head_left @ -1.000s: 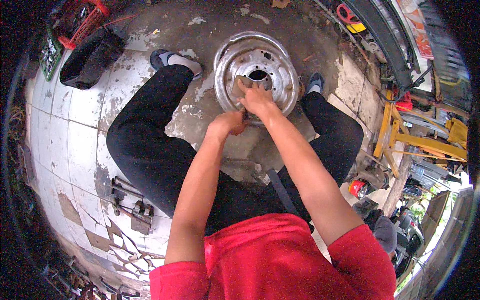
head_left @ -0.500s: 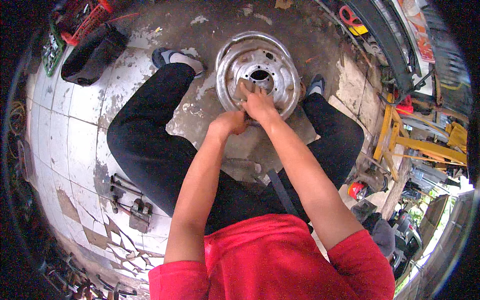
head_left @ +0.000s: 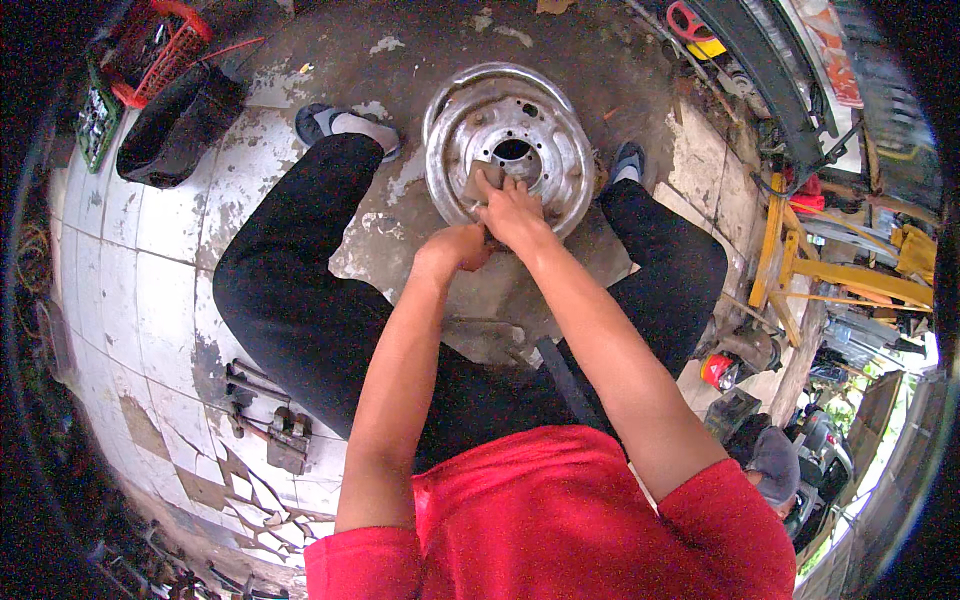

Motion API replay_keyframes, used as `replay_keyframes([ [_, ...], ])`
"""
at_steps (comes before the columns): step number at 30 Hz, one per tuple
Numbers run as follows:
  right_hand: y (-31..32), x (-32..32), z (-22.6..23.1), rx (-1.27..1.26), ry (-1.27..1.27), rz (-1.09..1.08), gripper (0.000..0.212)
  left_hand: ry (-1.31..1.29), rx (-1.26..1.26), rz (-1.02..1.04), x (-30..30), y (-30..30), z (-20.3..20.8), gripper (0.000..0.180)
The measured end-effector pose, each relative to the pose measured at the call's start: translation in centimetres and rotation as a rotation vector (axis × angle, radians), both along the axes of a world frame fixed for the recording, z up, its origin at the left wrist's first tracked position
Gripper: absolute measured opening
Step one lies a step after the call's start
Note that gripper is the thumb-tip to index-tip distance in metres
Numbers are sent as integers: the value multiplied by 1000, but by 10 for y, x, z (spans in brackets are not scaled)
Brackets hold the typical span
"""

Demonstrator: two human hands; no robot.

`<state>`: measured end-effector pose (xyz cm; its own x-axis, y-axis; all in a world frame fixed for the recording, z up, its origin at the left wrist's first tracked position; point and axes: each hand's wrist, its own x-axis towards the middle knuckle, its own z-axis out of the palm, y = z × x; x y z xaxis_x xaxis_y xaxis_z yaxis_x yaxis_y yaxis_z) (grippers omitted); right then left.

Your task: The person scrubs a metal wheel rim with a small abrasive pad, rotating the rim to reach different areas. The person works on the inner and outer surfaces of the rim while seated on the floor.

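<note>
A bare metal wheel rim lies between my feet, its round centre hole facing up. My left hand is closed at the near edge of the rim, its fingertips partly hidden. My right hand presses a small grey-brown piece of sandpaper against the rim's face, just left of the centre hole. The fingers of that hand are bent over the sheet, and its forearm crosses the right side of my lap.
At the far left are a black bag, a red plastic basket and a green tray. A metal tool lies on cracked white tiles by my left leg. Yellow metal stands and a red lamp are at right.
The view has shifted slightly, so the rim appears a little further left. Both hands keep nearly the same places on the rim, and the sandpaper remains under my right fingers.
</note>
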<state>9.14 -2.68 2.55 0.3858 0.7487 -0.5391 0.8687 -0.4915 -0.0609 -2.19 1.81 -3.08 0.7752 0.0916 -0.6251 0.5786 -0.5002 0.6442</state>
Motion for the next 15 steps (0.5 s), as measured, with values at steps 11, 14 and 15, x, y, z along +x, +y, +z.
replay_keyframes([
  [11,25,6,3,-7,41,-53,65,2,1,49,0,2,13,39],
  [14,17,7,-8,34,11,-48,65,-27,-25,90,-4,3,25,38],
  [15,12,6,-7,29,-3,-26,65,-21,-12,95,-6,3,26,38],
])
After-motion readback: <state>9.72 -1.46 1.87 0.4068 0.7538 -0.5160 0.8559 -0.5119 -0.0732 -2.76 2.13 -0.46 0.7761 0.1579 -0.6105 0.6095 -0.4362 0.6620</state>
